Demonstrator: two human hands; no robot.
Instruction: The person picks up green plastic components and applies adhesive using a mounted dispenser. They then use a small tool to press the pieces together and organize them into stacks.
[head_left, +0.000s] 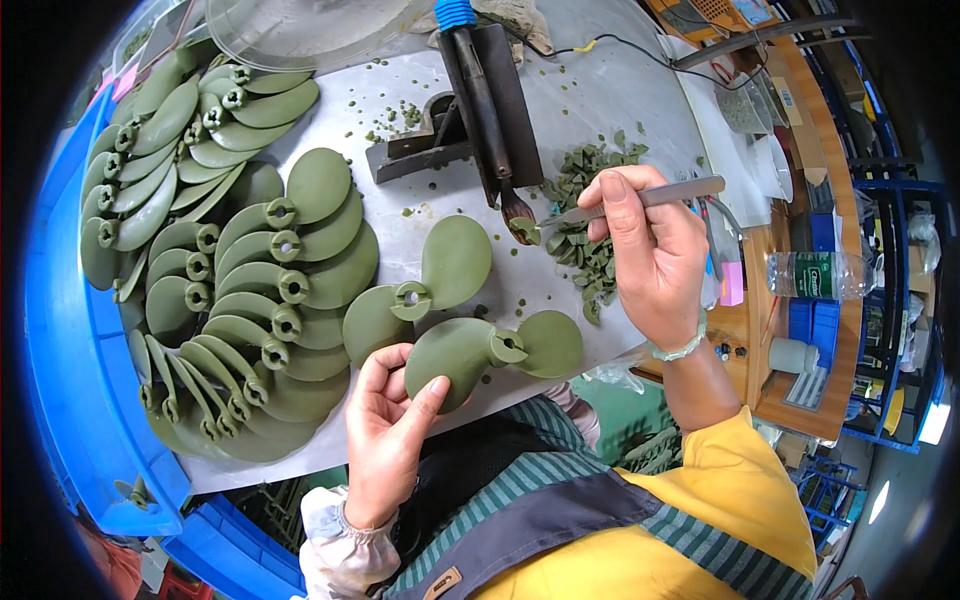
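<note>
The left hand pinches a matte olive-green, two-bladed plastic propeller by one blade over the white tabletop, seemingly keeping its slotted hub free, while the right hand grips a slim grey metal blade angled toward a dark, blue-ended rod.

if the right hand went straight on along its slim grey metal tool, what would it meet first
The right hand would likely first meet the dark brown tip of the long black rod-shaped tool, just beyond the slim grey metal tool; depth is unclear, they may be touching.
</note>
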